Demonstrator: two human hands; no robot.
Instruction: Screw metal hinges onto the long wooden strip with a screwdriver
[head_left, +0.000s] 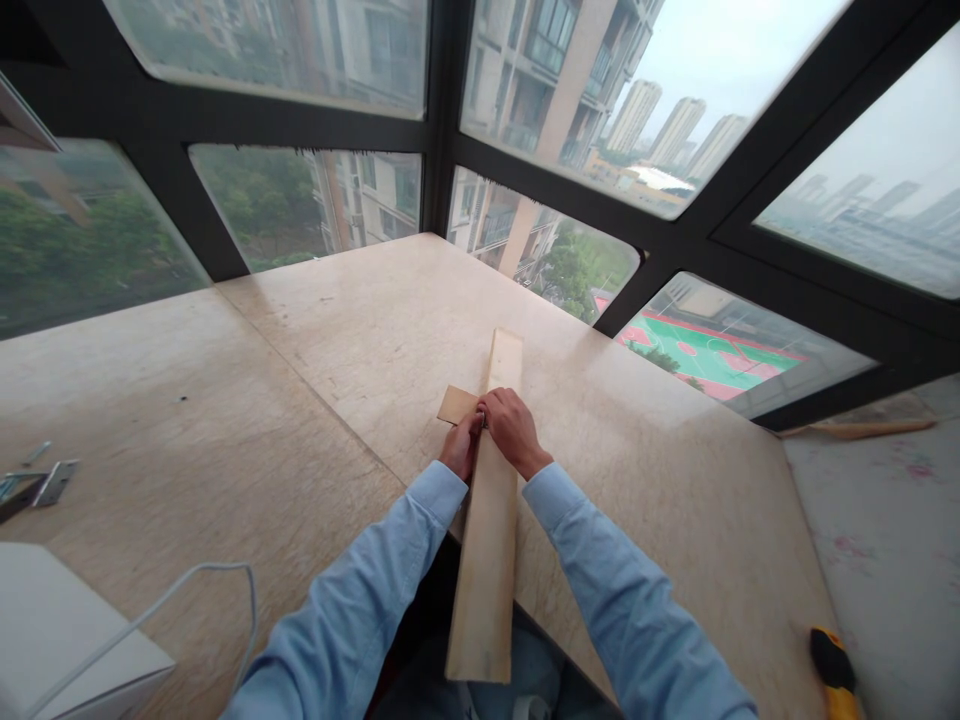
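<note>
A long pale wooden plank (486,560) lies lengthwise in front of me, its near end reaching past the edge of the stone-look ledge. A small, flat square piece of wood (456,405) sticks out to the left of the plank. My left hand (461,445) is closed at the plank's left edge, just below the small piece. From the right, my right hand (511,428) rests over the plank with its fingers curled. The fingertips of both hands meet around a tiny shiny bit, too small and covered to name.
Metal brackets (56,484) and a screw (37,453) lie on the ledge (337,330) at far left. A white box (67,630) with a white cable (202,568) stands lower left. A yellow-and-black tool (832,665) is at lower right. Dark-framed windows (442,110) border the ledge.
</note>
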